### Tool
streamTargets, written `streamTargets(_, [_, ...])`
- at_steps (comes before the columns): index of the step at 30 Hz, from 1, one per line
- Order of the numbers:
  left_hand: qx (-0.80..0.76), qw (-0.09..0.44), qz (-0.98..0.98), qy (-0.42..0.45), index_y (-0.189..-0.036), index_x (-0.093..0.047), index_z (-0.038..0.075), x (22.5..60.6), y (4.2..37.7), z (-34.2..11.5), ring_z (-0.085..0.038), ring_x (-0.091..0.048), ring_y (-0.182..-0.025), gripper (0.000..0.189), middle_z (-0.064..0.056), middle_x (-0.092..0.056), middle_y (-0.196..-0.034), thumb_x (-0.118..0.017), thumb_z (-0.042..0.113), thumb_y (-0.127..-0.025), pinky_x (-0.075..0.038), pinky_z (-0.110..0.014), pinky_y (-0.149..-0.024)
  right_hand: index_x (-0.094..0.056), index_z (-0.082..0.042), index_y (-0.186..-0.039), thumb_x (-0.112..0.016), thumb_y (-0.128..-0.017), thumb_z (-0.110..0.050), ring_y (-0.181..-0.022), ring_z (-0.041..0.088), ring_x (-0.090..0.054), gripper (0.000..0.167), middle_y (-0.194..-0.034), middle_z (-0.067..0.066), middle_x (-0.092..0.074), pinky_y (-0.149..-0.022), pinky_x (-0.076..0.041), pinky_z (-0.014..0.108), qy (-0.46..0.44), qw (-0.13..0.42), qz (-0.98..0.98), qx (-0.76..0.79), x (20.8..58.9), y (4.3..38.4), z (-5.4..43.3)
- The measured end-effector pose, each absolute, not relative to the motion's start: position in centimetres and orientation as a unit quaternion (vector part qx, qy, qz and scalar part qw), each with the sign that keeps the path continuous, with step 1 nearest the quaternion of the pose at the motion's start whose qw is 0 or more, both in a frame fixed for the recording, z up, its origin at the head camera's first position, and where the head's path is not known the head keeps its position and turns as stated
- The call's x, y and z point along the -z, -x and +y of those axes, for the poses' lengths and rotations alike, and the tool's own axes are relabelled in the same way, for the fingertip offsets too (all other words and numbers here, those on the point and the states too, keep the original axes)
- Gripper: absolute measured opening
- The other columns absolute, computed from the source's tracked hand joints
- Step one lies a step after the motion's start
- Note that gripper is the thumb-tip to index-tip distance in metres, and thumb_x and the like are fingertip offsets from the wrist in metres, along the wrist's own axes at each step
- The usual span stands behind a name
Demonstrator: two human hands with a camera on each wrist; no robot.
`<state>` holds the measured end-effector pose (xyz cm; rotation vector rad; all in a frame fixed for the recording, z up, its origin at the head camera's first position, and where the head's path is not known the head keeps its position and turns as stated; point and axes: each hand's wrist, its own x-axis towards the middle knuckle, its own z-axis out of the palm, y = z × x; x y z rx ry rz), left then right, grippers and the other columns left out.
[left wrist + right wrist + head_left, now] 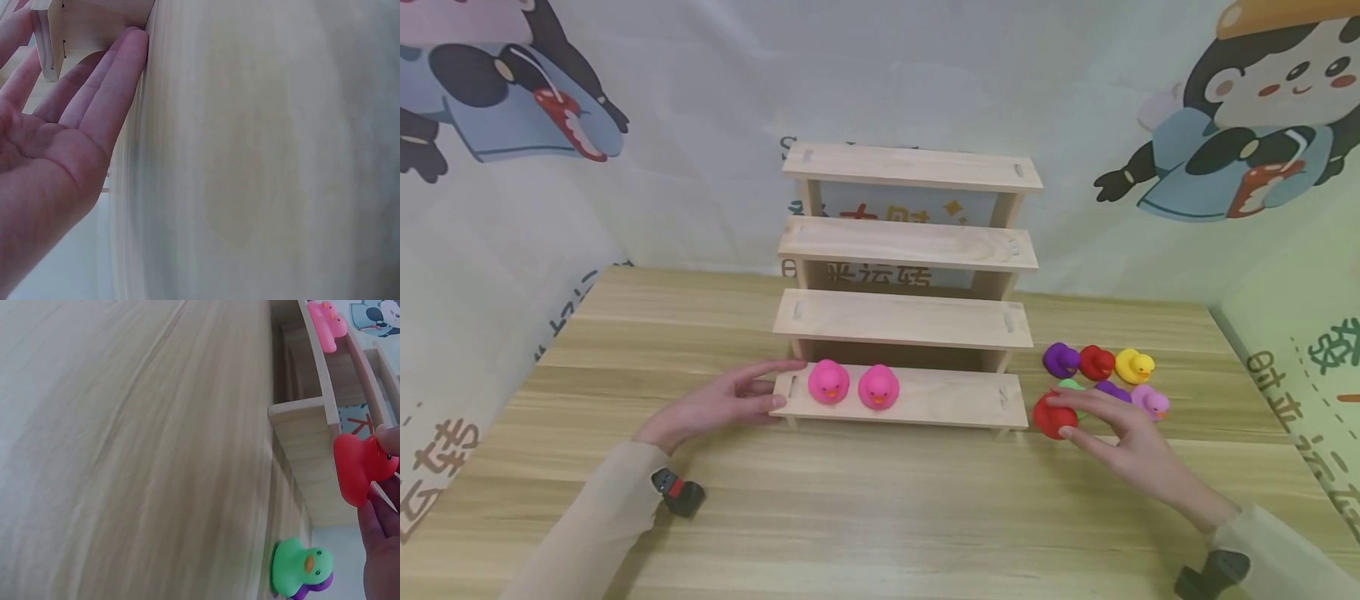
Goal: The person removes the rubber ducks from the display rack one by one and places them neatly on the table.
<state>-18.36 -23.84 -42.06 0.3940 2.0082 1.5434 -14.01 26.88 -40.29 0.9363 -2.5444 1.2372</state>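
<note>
My right hand [1131,454] pinches a red rubber duck [361,465] between thumb and fingertips, beside the right end of a stepped wooden shelf [902,321]. In the right wrist view the duck is clear of the table. My left hand [722,404] is at the left end of the lowest step [951,398]; its fingers [119,94] reach fairly straight under the board, against the wood. Two pink rubber ducks [829,382] sit side by side on the left part of that step. Behind my right hand, a green duck [294,569] is partly hidden in the head view.
Several more ducks stand on the wooden table [865,508] right of the shelf: a purple one [1062,360], a red one [1097,362], a yellow one [1133,366], a light pink one [1150,402] and another purple one. A printed cloth backdrop [700,125] hangs behind.
</note>
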Motion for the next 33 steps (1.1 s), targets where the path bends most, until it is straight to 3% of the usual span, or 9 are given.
streamTargets(3, [-0.575, 0.285, 0.753, -0.146, -0.15, -0.037, 0.021, 42.1, 18.4, -23.9, -0.036, -0.051, -0.122, 0.061, -0.027, -0.04, -0.143, -0.064, 0.022, -0.095, -0.052, -0.039, -0.092, -0.066, -0.003, -0.119, -0.071, -0.079, 0.012, -0.121, 0.002, -0.05, 0.043, -0.122, 0.012, -0.064, -0.097, -0.039, 0.012, -0.313, 0.077, -0.852, -0.412, 40.4, 13.8, 27.3])
streamTargets(14, [-0.567, 0.282, 0.76, -0.147, -0.15, -0.037, 0.019, 42.1, 18.3, -23.8, -0.036, -0.053, -0.12, 0.061, -0.028, -0.04, -0.143, -0.064, 0.023, -0.095, -0.052, -0.039, -0.092, -0.067, 0.0, -0.116, -0.071, -0.077, 0.015, -0.114, 0.0, -0.053, 0.042, -0.113, 0.005, -0.068, -0.096, -0.038, 0.01, -0.293, 0.074, -0.855, -0.421, 41.3, 12.9, 28.8])
streamTargets(27, [-0.57, 0.283, 0.759, -0.142, -0.149, -0.038, 0.022, 41.9, 18.2, -23.8, -0.035, -0.054, -0.12, 0.061, -0.026, -0.041, -0.143, -0.064, 0.024, -0.095, -0.052, -0.039, -0.092, -0.065, -0.001, -0.119, -0.069, -0.084, 0.007, -0.12, -0.004, -0.047, 0.037, -0.126, 0.01, -0.062, -0.096, -0.035, 0.008, -0.25, 0.029, -0.871, -0.422, 42.4, 12.2, 30.1])
streamTargets(33, [-0.565, 0.284, 0.762, -0.139, -0.15, -0.037, 0.024, 42.0, 18.2, -23.9, -0.033, -0.055, -0.119, 0.061, -0.025, -0.043, -0.141, -0.064, 0.026, -0.095, -0.052, -0.038, -0.092, -0.065, -0.001, -0.12, -0.068, -0.085, 0.007, -0.121, -0.004, -0.046, 0.037, -0.132, 0.006, -0.058, -0.096, -0.034, 0.008, -0.245, 0.021, -0.87, -0.428, 42.9, 12.2, 30.5])
